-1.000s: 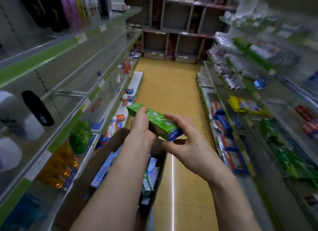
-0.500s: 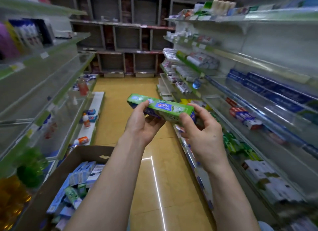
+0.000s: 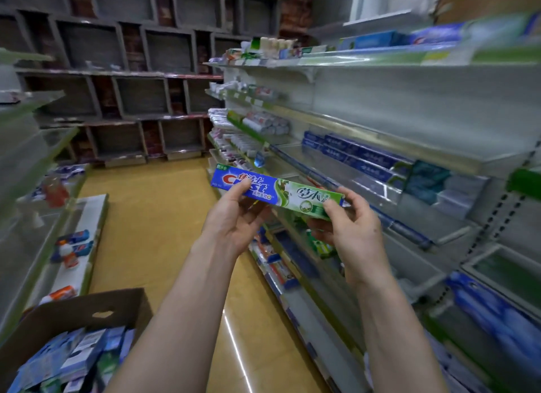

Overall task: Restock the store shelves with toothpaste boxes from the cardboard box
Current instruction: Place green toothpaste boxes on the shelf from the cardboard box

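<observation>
A long blue and green toothpaste box (image 3: 281,192) is held level in front of me, printed face up, over the aisle. My left hand (image 3: 234,217) grips its blue end with the thumb on top. My right hand (image 3: 348,231) pinches its green end. The brown cardboard box (image 3: 73,313) sits at the lower left, open, with several toothpaste boxes (image 3: 70,360) piled inside. The store shelves (image 3: 366,135) on the right carry rows of blue toothpaste boxes (image 3: 357,155) and green ones lower down.
Shelves (image 3: 32,170) with bottles line the left side of the aisle. A yellow floor (image 3: 152,223) runs between the two rows. Dark grey cubby shelving (image 3: 140,94) stands at the far end.
My view has swung to the right, toward the toothpaste shelves. Both hands rose with the box and turned it, so its printed face now points up at me.
</observation>
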The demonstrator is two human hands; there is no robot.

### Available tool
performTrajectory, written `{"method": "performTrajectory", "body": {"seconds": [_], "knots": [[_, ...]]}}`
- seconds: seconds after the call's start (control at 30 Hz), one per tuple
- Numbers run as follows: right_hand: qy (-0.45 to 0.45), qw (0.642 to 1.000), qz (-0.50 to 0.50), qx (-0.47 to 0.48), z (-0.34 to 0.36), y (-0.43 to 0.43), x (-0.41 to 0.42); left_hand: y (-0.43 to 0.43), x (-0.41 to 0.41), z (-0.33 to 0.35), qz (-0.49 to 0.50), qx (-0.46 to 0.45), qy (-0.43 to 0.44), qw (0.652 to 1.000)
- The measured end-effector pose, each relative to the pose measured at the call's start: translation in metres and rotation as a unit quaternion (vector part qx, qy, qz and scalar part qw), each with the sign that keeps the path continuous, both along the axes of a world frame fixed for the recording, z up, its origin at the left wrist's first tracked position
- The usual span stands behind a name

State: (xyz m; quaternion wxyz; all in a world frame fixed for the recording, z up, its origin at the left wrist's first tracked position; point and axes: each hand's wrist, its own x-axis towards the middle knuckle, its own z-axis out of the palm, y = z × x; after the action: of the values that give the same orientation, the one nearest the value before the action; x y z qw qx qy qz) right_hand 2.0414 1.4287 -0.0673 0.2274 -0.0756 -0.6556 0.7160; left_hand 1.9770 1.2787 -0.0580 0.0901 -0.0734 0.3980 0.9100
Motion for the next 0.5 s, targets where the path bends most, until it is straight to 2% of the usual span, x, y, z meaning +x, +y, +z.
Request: {"method": "performTrajectory", "body": {"seconds": [0.2,0.37,0.5], "knots": [[0.017,0.998,-0.059,-0.001,0.031,0.072,0.014,0.057,-0.009,0.026,-0.074,-0.048,0.017,0.996],[-0.002,0.991,-0.100,0.093,0.050,0.120,0.018,0.104,-0.035,0.037,-0.106,-0.107,0.080,0.985],[-0.027,0.979,-0.144,0.139,0.065,0.156,0.023,0.146,-0.052,0.044,-0.176,-0.124,0.107,0.971]]}}
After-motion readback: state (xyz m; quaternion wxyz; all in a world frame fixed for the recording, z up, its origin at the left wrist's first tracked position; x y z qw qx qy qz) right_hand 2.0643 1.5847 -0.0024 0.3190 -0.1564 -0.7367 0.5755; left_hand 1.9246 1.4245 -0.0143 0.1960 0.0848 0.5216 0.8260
